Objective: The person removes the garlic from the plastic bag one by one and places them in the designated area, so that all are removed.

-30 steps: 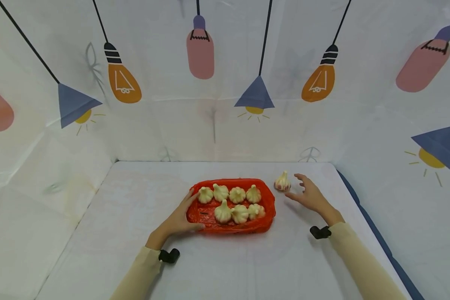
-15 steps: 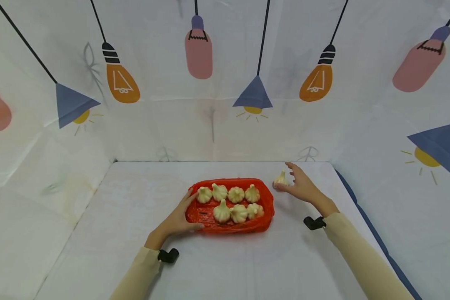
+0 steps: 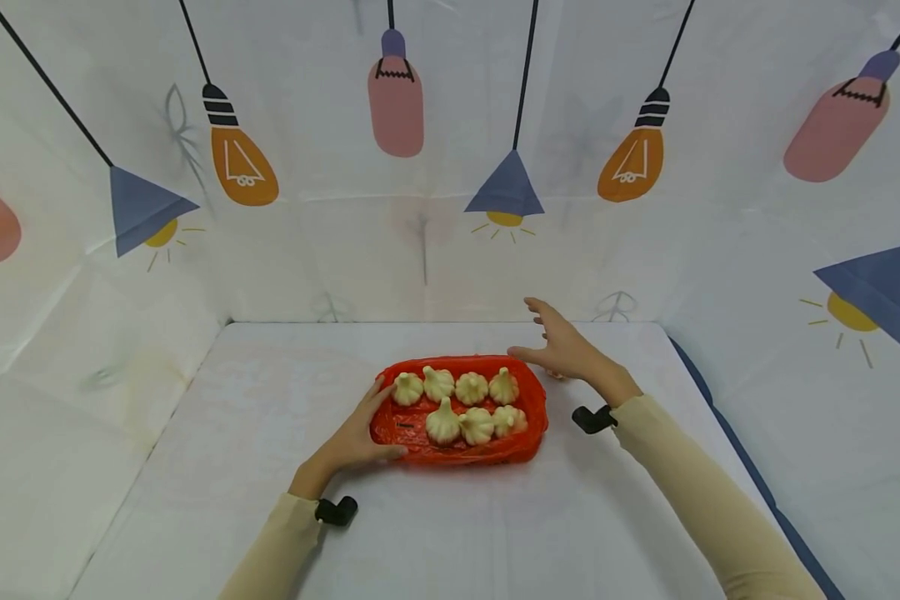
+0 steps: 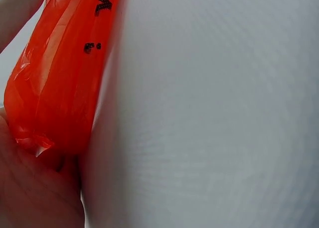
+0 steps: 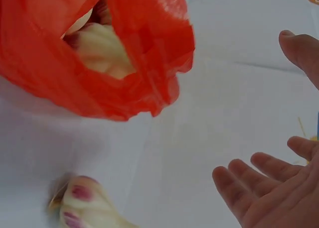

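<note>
At L end of red tray [image 3: 495, 455]: L hand [image 3: 354, 435] grasps it, fingers [image 3: 375, 402] over the L rim, thumb [image 3: 390, 452] along the near side; L wrist view has palm right against the crinkled red film, w/ black print on its side. R hand [image 3: 570, 352]: released, nothing in it, fingers spread & thumb well apart from them, in air by tray's far R corner; R wrist view shows it apart from both tray & garlic. Nearest it, loose garlic bulb [image 5: 92, 205], purple-blotched, lying tilted on table outside tray, just beside R end; in head view mostly hidden behind R hand, only a sliver visible. Inside tray: 7 garlic bulbs, i.e. far row [image 3: 439, 384] of 4 and near row [image 3: 476, 427] of 3, stems mostly up; tallest stem on leftmost of near row. Bare red floor shows btwn rows & at near L. Farther out: black wrist units [image 3: 336, 512] on both wrists, cream sleeves [image 3: 708, 492] behind. White table [image 3: 450, 533] under all, dark blue strip [image 3: 727, 433] along R edge. Backdrop [image 3: 330, 267]: white sheet, printed w/ hanging lamps & bulbs in orange, pink, blue.
</note>
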### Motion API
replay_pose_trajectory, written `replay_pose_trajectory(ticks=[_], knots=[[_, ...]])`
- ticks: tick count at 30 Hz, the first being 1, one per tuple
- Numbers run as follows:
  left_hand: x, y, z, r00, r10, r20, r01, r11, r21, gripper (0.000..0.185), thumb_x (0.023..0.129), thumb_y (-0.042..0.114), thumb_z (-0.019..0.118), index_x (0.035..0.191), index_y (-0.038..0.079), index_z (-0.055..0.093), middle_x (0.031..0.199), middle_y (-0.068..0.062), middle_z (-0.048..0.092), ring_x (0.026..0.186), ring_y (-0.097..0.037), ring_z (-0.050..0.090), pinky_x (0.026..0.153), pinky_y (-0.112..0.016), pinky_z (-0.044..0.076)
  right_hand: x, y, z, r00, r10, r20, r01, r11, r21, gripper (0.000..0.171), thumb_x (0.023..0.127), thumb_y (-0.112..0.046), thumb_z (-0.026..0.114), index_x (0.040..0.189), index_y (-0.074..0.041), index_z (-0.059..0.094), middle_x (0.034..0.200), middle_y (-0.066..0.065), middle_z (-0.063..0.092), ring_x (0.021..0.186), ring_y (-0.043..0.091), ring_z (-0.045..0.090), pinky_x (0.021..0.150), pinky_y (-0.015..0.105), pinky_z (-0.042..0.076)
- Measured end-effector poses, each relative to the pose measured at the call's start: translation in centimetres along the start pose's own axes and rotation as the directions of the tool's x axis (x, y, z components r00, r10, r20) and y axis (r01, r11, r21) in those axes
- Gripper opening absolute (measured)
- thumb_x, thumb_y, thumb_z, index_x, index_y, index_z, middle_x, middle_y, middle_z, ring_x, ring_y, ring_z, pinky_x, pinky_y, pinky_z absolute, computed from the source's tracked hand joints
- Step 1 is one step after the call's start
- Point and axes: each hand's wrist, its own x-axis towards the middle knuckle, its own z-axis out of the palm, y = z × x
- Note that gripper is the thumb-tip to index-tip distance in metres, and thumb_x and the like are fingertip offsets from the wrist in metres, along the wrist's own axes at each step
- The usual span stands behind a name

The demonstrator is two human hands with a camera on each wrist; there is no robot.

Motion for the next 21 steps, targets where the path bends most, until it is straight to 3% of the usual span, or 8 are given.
replay_pose_trajectory(ticks=[8,21], knots=[[0.0,0.0,0.0,1.0,-0.01,0.004,0.01,1.0,-0.002,0.113,0.076,0.047,0.089,0.165,0.018,0.025,0.174,-0.013,0.001,0.159,-0.043,0.005,0.121,-0.07,0.02,1.5,-3.3,1.8,0.992,-0.029,0.12,0.027,0.999,0.02,0.104,0.089,-0.048,0.078,0.165,-0.014,0.016,0.17,0.011,0.021,0.152,0.037,0.032,0.119,0.061,0.036],[0.1,-0.2,0.0,1.0,-0.013,0.008,0.013,1.0,0.005,0.114,0.077,0.051,0.088,0.165,0.019,0.023,0.174,-0.013,0.001,0.159,-0.041,0.006,0.122,-0.069,0.02,3.7,-5.8,5.6,0.96,-0.145,0.238,0.145,0.989,0.017,0.095,0.092,-0.044,0.075,0.164,-0.014,0.02,0.161,0.014,0.039,0.147,0.032,0.043,0.116,0.052,0.043]])
